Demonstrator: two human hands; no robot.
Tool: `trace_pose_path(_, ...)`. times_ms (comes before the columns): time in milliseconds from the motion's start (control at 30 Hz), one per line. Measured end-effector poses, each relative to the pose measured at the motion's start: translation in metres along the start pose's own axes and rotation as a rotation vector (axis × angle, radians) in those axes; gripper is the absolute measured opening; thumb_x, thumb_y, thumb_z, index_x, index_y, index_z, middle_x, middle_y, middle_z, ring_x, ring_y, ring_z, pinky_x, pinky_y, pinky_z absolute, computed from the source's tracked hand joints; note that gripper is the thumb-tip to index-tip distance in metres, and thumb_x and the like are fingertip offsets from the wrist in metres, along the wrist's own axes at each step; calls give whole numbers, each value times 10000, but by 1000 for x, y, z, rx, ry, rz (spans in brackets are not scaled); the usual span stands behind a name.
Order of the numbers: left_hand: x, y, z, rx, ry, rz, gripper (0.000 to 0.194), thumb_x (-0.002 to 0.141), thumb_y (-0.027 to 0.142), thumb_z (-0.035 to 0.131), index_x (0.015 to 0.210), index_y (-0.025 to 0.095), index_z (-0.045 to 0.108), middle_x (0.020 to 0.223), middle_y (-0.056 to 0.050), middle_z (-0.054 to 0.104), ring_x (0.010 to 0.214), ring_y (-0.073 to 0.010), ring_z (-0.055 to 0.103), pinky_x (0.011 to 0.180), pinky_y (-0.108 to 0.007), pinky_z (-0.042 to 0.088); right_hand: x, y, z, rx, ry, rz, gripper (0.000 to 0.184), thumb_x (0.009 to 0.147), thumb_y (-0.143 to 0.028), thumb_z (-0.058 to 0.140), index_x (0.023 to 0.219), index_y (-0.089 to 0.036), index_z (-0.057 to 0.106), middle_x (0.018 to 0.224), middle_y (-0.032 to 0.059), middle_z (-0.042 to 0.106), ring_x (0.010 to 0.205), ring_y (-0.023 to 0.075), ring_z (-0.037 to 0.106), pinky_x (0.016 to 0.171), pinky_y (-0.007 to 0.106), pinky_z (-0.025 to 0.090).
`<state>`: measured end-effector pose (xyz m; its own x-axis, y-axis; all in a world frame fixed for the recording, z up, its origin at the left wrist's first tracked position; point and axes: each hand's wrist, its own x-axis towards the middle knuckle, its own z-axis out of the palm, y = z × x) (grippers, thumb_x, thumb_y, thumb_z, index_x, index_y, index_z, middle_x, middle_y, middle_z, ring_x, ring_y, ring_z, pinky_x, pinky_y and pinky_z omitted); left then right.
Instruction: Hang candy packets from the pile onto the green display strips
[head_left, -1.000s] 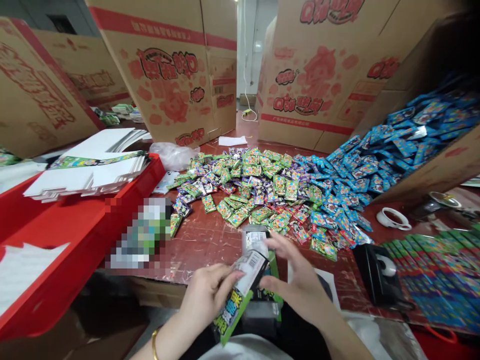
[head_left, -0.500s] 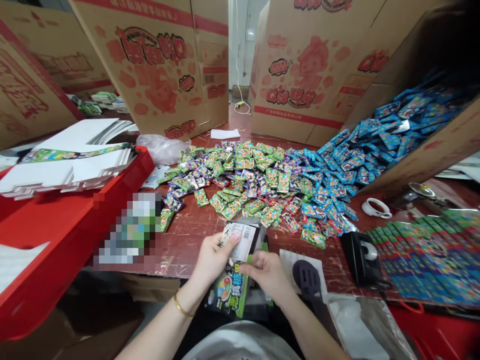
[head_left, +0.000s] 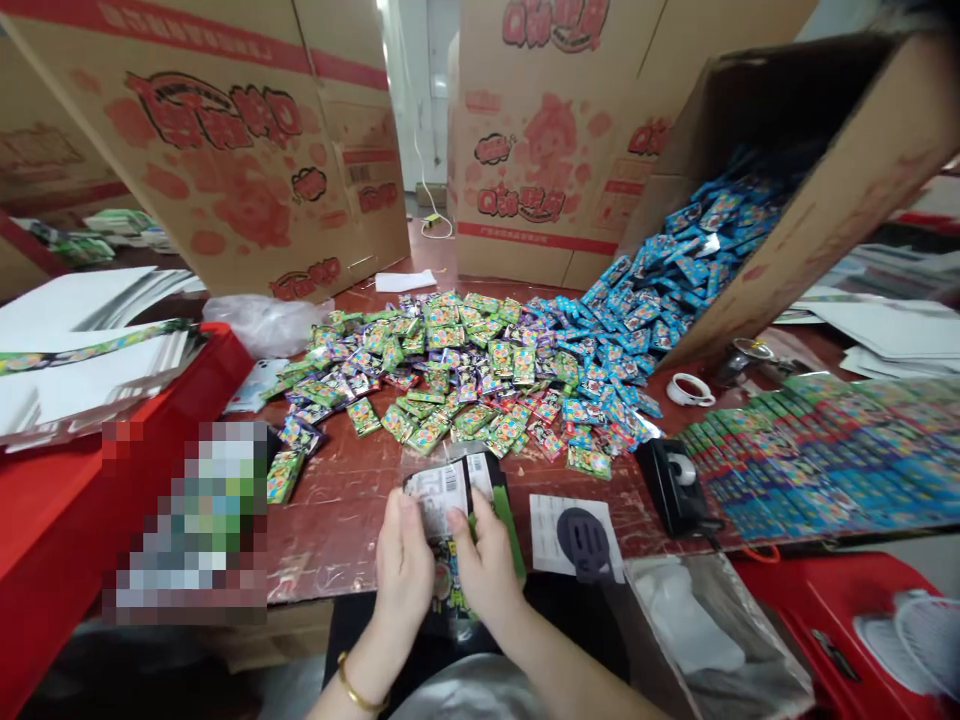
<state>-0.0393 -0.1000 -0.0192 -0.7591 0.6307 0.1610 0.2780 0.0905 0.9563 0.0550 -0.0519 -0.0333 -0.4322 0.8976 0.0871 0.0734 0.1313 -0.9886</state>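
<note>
My left hand (head_left: 403, 562) and my right hand (head_left: 486, 562) both grip a small printed carton (head_left: 456, 490) at the table's near edge; its black, white and green flap with a barcode points away from me. Just beyond it lies a wide heap of green candy packets (head_left: 450, 370) on the dark red table (head_left: 337, 500). To the right of the heap, blue packets (head_left: 660, 290) spill from a tipped cardboard box (head_left: 840, 170).
A black tape dispenser (head_left: 675, 485) and a paper with a dark shape (head_left: 574, 535) lie right of my hands. Rows of finished cartons (head_left: 825, 450) fill the right side. A red crate (head_left: 67, 500) with flat white card blanks (head_left: 82, 350) stands left. Tall printed boxes (head_left: 247, 150) stand behind.
Both hands have brought the carton down toward the table edge and now press on it side by side. The view has swung to the right.
</note>
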Motion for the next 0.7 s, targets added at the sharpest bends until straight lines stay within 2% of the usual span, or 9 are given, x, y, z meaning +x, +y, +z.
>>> trace_pose_path(67, -1, 0, 1, 24, 32, -2, 490, 897, 639, 305, 748, 211, 491, 691, 0, 543, 646, -167, 508, 590, -266, 402, 3, -6, -1, 58, -48, 2, 400, 912, -521, 399, 1004, -201, 622, 876, 73, 677, 871, 234, 634, 829, 342, 504)
trace_pose_path(133, 4, 0, -1, 36, 32, -32, 485, 900, 630, 313, 723, 212, 485, 663, 5, 535, 626, -167, 502, 595, -273, 404, 6, -7, -7, 130, -112, 16, 396, 899, -542, 424, 914, -201, 624, 787, 43, 652, 791, 210, 620, 764, 313, 506)
trace_pose_path(300, 16, -6, -2, 33, 33, -109, 586, 927, 594, 253, 891, 147, 631, 894, -102, 688, 851, -232, 631, 756, -330, 490, 9, 10, -23, 221, -324, 93, 312, 839, -510, 572, 833, -198, 561, 743, 9, 615, 722, 168, 586, 695, 280, 471)
trace_pose_path(400, 16, -10, -1, 42, -2, -118, 623, 943, 565, 228, 845, 125, 658, 852, -121, 708, 792, -241, 660, 721, -345, 522, 9, 19, -29, 219, -300, 133, 332, 832, -511, 576, 744, -200, 502, 658, -9, 576, 628, 146, 544, 613, 262, 439)
trace_pose_path(467, 15, -8, -3, 45, 19, -84, 586, 942, 557, 262, 974, 110, 640, 993, -148, 689, 933, -258, 646, 823, -372, 514, 10, 20, -33, 187, -263, 122, 314, 831, -498, 574, 763, -201, 496, 676, -1, 588, 629, 149, 548, 602, 262, 435)
trace_pose_path(533, 14, 0, -8, 168, 58, 103, 527, 922, 528, 390, 1204, 107, 534, 1224, -172, 585, 1185, -278, 522, 1027, -427, 392, 11, 13, -36, 41, -260, 69, 253, 842, -445, 559, 804, -199, 514, 689, 8, 601, 630, 156, 559, 598, 264, 433)
trace_pose_path(567, 14, 5, -12, 285, 25, 267, 524, 909, 493, 458, 1286, 128, 471, 1293, -165, 533, 1266, -281, 445, 1096, -455, 298, 12, 8, -37, -77, -280, 19, 199, 845, -392, 553, 825, -196, 528, 696, 13, 608, 633, 160, 564, 599, 265, 430)
trace_pose_path(633, 15, 19, -21, 553, -204, 663, 493, 906, 417, 514, 1338, 195, 431, 1269, -117, 548, 1276, -268, 429, 1138, -495, 197, 13, -7, -40, -360, -362, -113, 84, 809, -263, 568, 841, -185, 562, 720, 31, 627, 651, 173, 574, 616, 272, 425)
trace_pose_path(700, 19, 31, -30, 726, -507, 927, 390, 933, 404, 462, 1274, 219, 504, 1077, -73, 637, 1090, -235, 568, 1068, -464, 324, 14, -25, -45, -573, -470, -226, 85, 766, -195, 595, 849, -174, 600, 769, 53, 651, 693, 186, 585, 646, 283, 421)
